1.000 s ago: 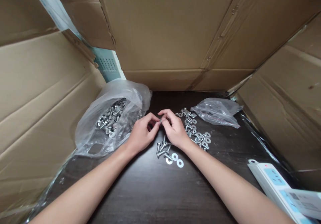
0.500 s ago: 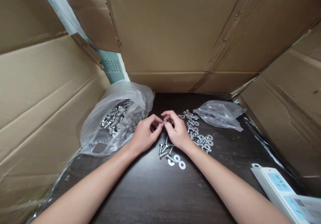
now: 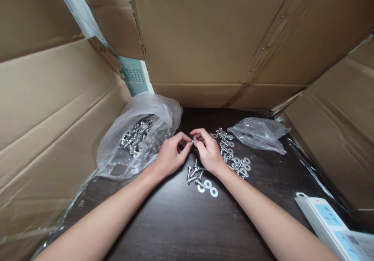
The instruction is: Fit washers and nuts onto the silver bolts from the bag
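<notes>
Just above the dark table, my left hand (image 3: 173, 152) and my right hand (image 3: 209, 152) meet fingertip to fingertip. Both pinch a small shiny metal bolt (image 3: 192, 141), mostly covered by the fingers; whether a nut or washer sits on it is too small to tell. Below the hands lies a little group of bolts (image 3: 195, 173) with several flat washers (image 3: 214, 192) beside it. To the right of my right hand, loose bolts, nuts and washers (image 3: 230, 152) spread in a band, partly hidden behind that hand and wrist.
A clear plastic bag (image 3: 108, 152) full of bolts (image 3: 137, 136) lies open at the left. Another crumpled plastic bag (image 3: 260, 134) is at the back right. A white power strip (image 3: 324, 218) lies at the front right. Cardboard walls (image 3: 210, 39) enclose the dark table (image 3: 175, 226).
The whole view has shifted slightly, so things sit a little further right. Both hands keep pinching the bolt, with only small finger movement.
</notes>
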`<state>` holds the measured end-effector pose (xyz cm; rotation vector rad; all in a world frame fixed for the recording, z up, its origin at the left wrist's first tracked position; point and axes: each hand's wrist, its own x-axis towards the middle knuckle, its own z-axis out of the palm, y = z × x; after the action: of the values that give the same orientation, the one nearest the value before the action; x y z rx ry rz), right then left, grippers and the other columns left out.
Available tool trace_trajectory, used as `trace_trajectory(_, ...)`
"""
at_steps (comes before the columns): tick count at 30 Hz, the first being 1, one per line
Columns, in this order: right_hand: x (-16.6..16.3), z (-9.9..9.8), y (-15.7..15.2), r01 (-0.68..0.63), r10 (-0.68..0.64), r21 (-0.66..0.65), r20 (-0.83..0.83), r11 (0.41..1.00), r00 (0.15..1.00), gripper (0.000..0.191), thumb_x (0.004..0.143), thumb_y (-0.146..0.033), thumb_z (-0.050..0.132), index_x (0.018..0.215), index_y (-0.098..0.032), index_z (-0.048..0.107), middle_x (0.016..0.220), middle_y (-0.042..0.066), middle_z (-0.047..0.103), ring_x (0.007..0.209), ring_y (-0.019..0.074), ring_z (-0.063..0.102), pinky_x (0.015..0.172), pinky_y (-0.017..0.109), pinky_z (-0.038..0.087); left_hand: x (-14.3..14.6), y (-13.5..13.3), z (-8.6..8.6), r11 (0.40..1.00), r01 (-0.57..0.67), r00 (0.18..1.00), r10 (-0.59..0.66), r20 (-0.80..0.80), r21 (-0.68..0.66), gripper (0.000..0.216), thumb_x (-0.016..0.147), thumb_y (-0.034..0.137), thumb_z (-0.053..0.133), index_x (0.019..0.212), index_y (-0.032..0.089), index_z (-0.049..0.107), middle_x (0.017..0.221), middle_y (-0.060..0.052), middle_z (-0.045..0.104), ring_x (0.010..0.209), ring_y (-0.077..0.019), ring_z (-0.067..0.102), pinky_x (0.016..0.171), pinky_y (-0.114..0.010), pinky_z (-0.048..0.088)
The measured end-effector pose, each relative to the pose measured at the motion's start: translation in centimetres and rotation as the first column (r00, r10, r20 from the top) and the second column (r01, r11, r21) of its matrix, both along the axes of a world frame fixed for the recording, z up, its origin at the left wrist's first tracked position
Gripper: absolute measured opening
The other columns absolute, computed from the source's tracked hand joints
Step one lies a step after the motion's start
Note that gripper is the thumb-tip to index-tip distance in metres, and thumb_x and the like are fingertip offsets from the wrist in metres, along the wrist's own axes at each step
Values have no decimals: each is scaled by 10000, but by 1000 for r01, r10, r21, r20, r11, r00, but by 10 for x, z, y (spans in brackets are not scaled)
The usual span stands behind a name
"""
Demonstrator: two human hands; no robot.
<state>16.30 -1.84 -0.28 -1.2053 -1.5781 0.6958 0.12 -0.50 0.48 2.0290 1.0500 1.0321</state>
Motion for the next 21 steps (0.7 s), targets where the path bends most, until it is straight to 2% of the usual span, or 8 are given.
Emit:
trace_trajectory(8,-2,-1,-1,17,-16,-37,14,999,1000,160,933,-250,481,1026,-215,606,699,-26,579,609,152,532,604,282,404,0,1,-2,1000,21,1000,-21,6,6,56,921,212,594,929,190,644,843,-24,719,745,-157,683,635,-246,517)
trace_trajectory(13,-2,0,-1,27,-28,-75,-18,997,999,158,957,-309,494,1023,-216,603,754,-6,631,658,162,580,638,291,434,1,0,-1,1000,18,1000,-17,21,-8,55,922,217,598,918,188,644,851,-23,723,757,-156,684,643,-245,516)
trace_trajectory(17,-1,1,0,29,-30,-30,-43,999,999,151,923,-252,484,1004,-218,607,829,9,632,754,174,603,719,307,469,1,0,0,1000,0,1000,1,23,-22,53,925,230,598,928,194,637,871,-26,731,777,-164,695,638,-246,518)
trace_trajectory(21,0,0,0,-19,17,-30,-57,999,998,190,863,-204,492,1022,-219,595,778,-8,588,695,165,564,655,293,451,1,0,0,1000,2,1000,-1,18,-18,58,928,236,598,923,194,638,858,-28,729,772,-167,696,640,-251,523)
